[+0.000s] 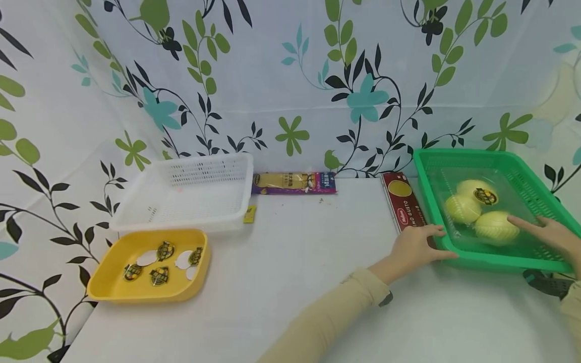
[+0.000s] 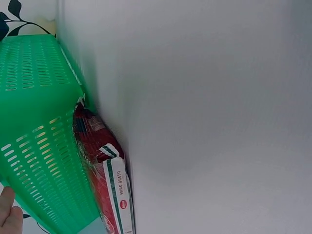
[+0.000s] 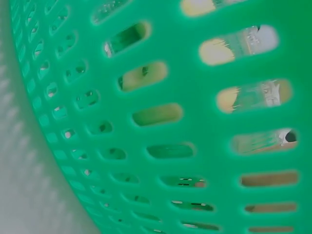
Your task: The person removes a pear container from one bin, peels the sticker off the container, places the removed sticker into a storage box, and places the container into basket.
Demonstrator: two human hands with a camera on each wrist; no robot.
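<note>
A green plastic basket (image 1: 481,259) with slotted walls stands at the right. Inside lies a clear pack with three round yellow pieces (image 1: 497,227), and a round black and yellow label sits on one. My left hand (image 1: 415,252) grips the basket's near left corner, thumb and finger spread on its rim; the left wrist view catches only fingertips (image 2: 10,214) by the basket. Over the basket's near right side reaches my right hand (image 1: 556,237), one straight finger at the nearest yellow piece. Slotted green wall (image 3: 209,122) fills the right wrist view, hiding most of that hand.
A dark red Melissa packet (image 1: 404,201) lies against the basket's left side. Farther left is a purple and yellow packet (image 1: 295,182) along the back. A white basket (image 1: 181,222) and a yellow tray (image 1: 150,295) with labels stand at the left, near a small yellow piece (image 1: 249,214).
</note>
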